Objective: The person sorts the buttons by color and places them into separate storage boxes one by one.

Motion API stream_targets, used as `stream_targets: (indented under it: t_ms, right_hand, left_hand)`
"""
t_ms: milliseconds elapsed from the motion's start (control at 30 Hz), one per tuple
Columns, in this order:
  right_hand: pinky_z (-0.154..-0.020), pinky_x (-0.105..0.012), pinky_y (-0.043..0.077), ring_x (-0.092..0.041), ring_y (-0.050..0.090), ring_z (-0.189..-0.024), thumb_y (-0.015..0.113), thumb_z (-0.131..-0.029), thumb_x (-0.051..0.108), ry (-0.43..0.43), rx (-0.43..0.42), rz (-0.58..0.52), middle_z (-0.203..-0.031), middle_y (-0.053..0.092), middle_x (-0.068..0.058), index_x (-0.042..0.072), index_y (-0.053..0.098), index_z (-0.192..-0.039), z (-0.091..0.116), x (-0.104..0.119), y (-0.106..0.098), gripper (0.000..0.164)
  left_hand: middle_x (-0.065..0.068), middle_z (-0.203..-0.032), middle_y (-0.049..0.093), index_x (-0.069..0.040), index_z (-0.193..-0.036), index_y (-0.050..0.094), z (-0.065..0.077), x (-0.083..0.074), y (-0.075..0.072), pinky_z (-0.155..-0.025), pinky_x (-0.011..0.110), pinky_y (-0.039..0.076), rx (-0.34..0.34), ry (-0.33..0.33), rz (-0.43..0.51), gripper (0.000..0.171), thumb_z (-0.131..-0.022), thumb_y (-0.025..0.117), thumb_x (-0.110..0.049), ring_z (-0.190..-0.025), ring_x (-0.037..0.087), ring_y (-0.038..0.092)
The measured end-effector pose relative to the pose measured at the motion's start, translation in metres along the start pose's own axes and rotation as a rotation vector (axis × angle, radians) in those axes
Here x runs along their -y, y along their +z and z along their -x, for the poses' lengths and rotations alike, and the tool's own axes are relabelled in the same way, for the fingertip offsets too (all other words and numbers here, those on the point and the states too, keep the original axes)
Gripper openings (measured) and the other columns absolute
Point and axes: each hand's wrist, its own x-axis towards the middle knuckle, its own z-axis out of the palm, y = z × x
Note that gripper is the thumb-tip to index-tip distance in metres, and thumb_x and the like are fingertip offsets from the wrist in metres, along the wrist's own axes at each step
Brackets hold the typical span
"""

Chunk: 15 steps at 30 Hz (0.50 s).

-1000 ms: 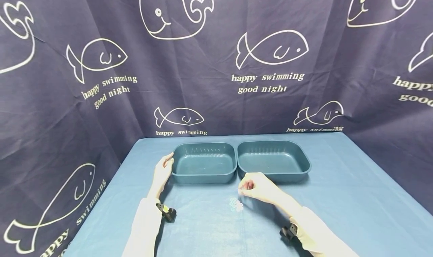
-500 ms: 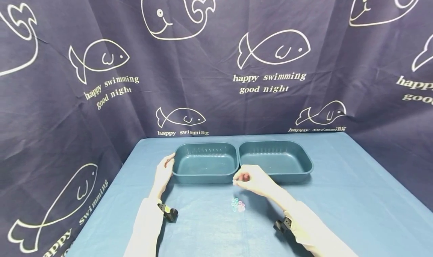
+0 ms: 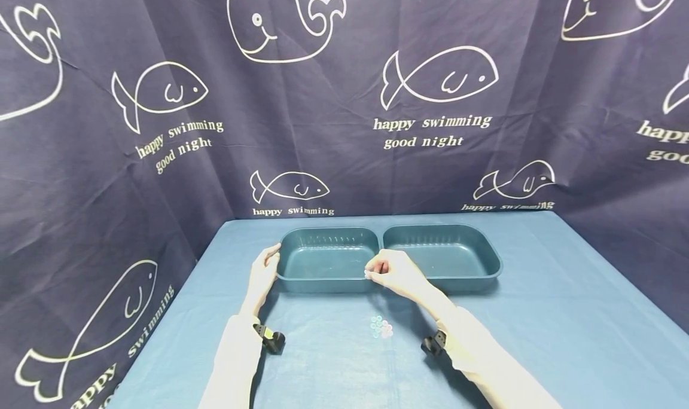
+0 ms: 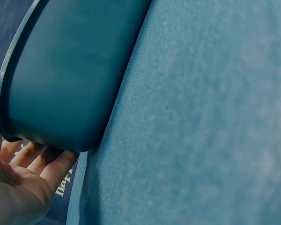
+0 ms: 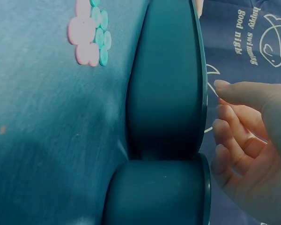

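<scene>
A disc (image 3: 368, 274), pale and hard to make out, shows at the tips of the right hand (image 3: 398, 272), thumb and forefinger pinched together on what I take to be one piece. It sits over the near rim of the left box (image 3: 323, 284), close to that box's right end. What counts here is how the fingertips lie to the left box's opening: the inside spreads away and leftward from them, its long axis running side to side, and the right wrist view shows the fingers above rim level, apart from the rim.

The right hand is the nearer one to the disc. The left hand (image 3: 262, 271) is at the opposite, left end of the left box, thumb by the rim and fingers against the outer end wall, so it appears to grip that end and steady it.

In front of the left box, off its right end, the pile (image 3: 381, 326) of pink and teal discs lies on the counter (image 3: 334, 361), nearer the person. To the right of the left box, end to end with it, stands the right box (image 3: 468, 284), partly behind the right hand. Behind the left box hangs the printed curtain (image 3: 350, 182).
</scene>
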Motion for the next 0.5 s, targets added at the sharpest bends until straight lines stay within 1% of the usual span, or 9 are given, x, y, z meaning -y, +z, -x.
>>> stream_targets:
  t_ms: [133, 267, 300, 367, 433, 500]
  right_hand:
    - [-0.056, -0.021, 0.041, -0.004, 0.05, -0.061, 0.073, -0.076, 0.016, 0.023, -0.014, 0.005, -0.069, 0.06, 0.005, 0.014, 0.072, -0.085, -0.007, -0.001, 0.003, 0.009]
    - [-0.058, -0.022, 0.042, -0.005, 0.051, -0.063, 0.073, -0.077, 0.018, 0.057, -0.032, 0.018, -0.071, 0.061, 0.006, 0.015, 0.072, -0.087, -0.01, -0.004, 0.006, 0.01]
    - [-0.058, -0.023, 0.042, -0.005, 0.052, -0.063, 0.073, -0.077, 0.018, 0.064, -0.037, 0.019, -0.071, 0.061, 0.006, 0.016, 0.073, -0.087, -0.012, -0.004, 0.007, 0.011]
    - [-0.058, -0.023, 0.042, -0.006, 0.052, -0.063, 0.073, -0.077, 0.019, 0.069, -0.043, 0.027, -0.07, 0.06, 0.007, 0.017, 0.073, -0.087, -0.015, -0.005, 0.01, 0.01]
    - [-0.058, -0.023, 0.042, -0.006, 0.051, -0.063, 0.073, -0.077, 0.02, 0.071, -0.044, 0.037, -0.07, 0.06, 0.007, 0.017, 0.073, -0.086, -0.018, -0.004, 0.013, 0.01]
    - [-0.057, -0.023, 0.041, -0.006, 0.051, -0.063, 0.073, -0.077, 0.02, 0.064, -0.045, 0.043, -0.069, 0.059, 0.007, 0.017, 0.073, -0.085, -0.022, -0.004, 0.016, 0.009]
  left_hand:
    - [0.021, -0.113, 0.062, -0.007, -0.129, 0.055, 0.0, -0.001, 0.001, -0.054, 0.019, 0.039, -0.006, 0.0, 0.011, 0.035, -0.095, 0.045, -0.011, -0.056, 0.004, 0.044]
    - [0.02, -0.108, 0.062, -0.008, -0.129, 0.055, -0.001, -0.003, 0.004, -0.056, 0.02, 0.038, -0.005, -0.008, 0.007, 0.035, -0.096, 0.045, -0.012, -0.059, 0.007, 0.045]
    - [0.019, -0.11, 0.062, -0.009, -0.129, 0.055, -0.001, -0.003, 0.005, -0.058, 0.019, 0.039, -0.006, -0.007, -0.002, 0.035, -0.096, 0.045, -0.013, -0.064, 0.007, 0.047]
    - [0.019, -0.113, 0.062, -0.008, -0.129, 0.055, -0.001, -0.003, 0.005, -0.058, 0.02, 0.039, -0.007, -0.009, -0.008, 0.035, -0.096, 0.045, -0.012, -0.067, 0.008, 0.048]
    - [0.019, -0.118, 0.061, -0.008, -0.129, 0.054, 0.0, -0.003, 0.004, -0.058, 0.019, 0.039, -0.01, -0.011, -0.014, 0.035, -0.096, 0.045, -0.012, -0.071, 0.011, 0.05]
    - [0.018, -0.123, 0.059, -0.007, -0.13, 0.054, 0.001, -0.003, 0.001, -0.061, 0.021, 0.041, -0.012, -0.016, -0.022, 0.036, -0.096, 0.044, -0.011, -0.078, 0.016, 0.052]
